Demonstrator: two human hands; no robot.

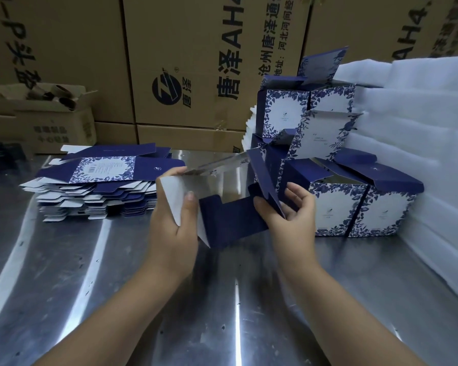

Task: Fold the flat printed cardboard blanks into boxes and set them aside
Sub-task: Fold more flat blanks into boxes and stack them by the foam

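Showing, far left on the steel worktop [90,273], a thick stack of flat blanks [98,180] yet to be folded. Holding one half-opened blank [230,215] in the middle, just above the worktop: gripping its white inner panel with the left hand [175,228], fingers curled round it; pinching a dark blue flap with the right hand [288,215]. Piling up at right, several folded boxes [354,207], lids open, beside white foam sheets [421,154].
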